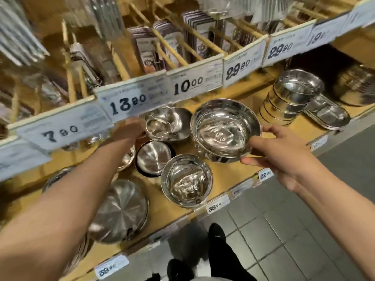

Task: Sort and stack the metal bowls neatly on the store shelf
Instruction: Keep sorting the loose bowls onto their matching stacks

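At the far left of the wooden store shelf (229, 175), a wide, flat, brushed-steel pan or lid (119, 211) is seen lying near the front edge, with the rim of another steel dish (56, 177) partly hidden behind the left forearm. The left hand (129, 129) is reached deep under the upper shelf edge, whose white price labels (125, 104) cover part of it; it is blurred, and whether its fingers are spread or closed on anything cannot be told. Just right of that hand, a small shiny steel bowl nested in a larger one (164, 124) is set at the back of the shelf. In front of it a dark-rimmed brushed-steel bowl (154, 158) is placed, and beside that, nearer the front edge, a polished round steel bowl (186, 182) stands upright.

Further right, a large mirror-polished steel bowl (225, 128) is held over the shelf, slightly tilted, seemingly atop another bowl of like size. Its right rim is pinched by the right hand (284, 153), thumb inside the rim and fingers curled beneath.

Beyond it, a tall stack of straight-sided steel bowls (292, 100) is stood at the back, and flat oblong steel trays (328, 116) are piled to its right. Grey floor tiles (294, 230) are seen below.
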`<move>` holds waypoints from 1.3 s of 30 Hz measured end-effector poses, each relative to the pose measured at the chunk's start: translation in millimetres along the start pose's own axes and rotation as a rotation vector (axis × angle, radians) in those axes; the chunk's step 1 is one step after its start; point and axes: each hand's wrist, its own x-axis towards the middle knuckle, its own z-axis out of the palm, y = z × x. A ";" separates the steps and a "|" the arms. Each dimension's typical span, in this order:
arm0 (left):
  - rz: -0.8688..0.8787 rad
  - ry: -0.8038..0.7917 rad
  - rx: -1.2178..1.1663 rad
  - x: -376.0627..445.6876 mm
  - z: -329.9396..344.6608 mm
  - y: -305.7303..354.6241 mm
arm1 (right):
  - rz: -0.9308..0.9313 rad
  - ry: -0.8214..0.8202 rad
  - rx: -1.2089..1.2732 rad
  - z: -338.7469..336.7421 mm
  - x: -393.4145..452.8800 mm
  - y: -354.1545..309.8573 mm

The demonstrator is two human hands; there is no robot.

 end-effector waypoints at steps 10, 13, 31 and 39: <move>0.073 0.056 -0.222 -67.9 -84.5 -59.6 | -0.003 -0.064 -0.088 25.6 -18.9 33.7; 0.049 0.144 -0.168 -80.4 -98.2 -80.6 | -0.031 -0.064 -0.133 30.9 -19.2 48.3; -0.016 0.140 -0.314 -171.8 -91.4 -120.5 | -0.080 -0.173 -0.343 45.3 3.7 93.9; -0.024 0.185 -0.392 -219.3 -63.2 -119.6 | -0.111 -0.209 -0.426 45.1 18.4 102.8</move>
